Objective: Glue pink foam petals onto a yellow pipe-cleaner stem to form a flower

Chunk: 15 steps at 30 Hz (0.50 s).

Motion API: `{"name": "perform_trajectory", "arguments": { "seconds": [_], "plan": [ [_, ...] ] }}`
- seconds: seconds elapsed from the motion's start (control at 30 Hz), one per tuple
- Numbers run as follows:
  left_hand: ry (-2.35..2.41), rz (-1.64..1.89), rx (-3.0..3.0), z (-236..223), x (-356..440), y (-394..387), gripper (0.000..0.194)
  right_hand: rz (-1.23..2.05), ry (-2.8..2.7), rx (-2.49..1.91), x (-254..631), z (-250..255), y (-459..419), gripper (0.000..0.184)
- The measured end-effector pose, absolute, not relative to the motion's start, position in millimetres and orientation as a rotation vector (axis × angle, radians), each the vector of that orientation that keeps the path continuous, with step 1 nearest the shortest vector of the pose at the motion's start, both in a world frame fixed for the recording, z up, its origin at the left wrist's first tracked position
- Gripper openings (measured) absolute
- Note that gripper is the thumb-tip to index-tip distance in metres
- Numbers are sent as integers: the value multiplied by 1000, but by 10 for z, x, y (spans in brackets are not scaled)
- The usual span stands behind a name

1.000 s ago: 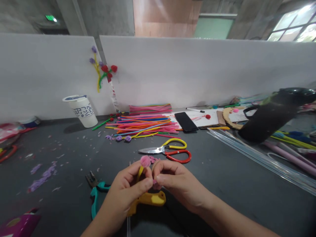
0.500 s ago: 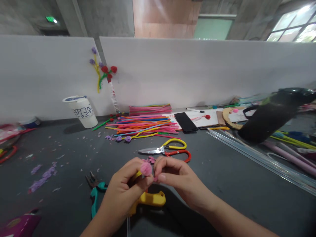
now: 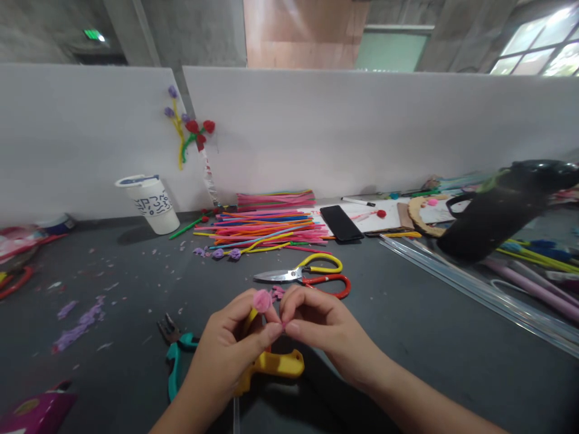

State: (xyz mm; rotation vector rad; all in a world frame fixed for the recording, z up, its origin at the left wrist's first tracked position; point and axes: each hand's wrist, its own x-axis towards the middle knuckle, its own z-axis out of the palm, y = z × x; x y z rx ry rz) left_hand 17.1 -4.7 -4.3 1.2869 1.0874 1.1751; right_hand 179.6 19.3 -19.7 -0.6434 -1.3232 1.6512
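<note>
The pink flower [image 3: 262, 301], a small fuzzy ball on a yellow stem [image 3: 250, 319], sits above the left hand [image 3: 228, 337], low in the middle of the view and raised off the tabletop [image 3: 407, 313]. That hand's fingers are curled round the stem, while its thumb and fingertip come together just below the flower. There they meet the right hand [image 3: 330, 319], whose thumb and forefinger appear to be pinching a small pink piece [image 3: 283, 324]; most of it is hidden, so whether the left fingertips grip it too cannot be told. The step in hand looks like fine shaping or straightening of that piece beside the flower. The next move seems to call for a steady left hold on the stem and a light right pinch, so that the soft piece is neither crushed nor dropped. Just beyond the fingers lie more pink bits [image 3: 277, 293], then the scissors [image 3: 278, 275] with their blades together. A yellow glue gun [image 3: 278, 364], as it appears, lies beneath the hands, and the pliers [image 3: 173, 352] rest beside the left wrist. Farther back lie a pile of pipe cleaners [image 3: 266, 228] and a phone [image 3: 341, 223].
</note>
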Motion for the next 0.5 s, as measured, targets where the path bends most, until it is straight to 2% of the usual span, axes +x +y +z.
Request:
{"name": "perform_trajectory", "arguments": {
  "seconds": [0.5],
  "plan": [
    [1065,1098,1028,-77,181,-31,23,1570,-1377,-665,1773,-174,188,18]
  ]
}}
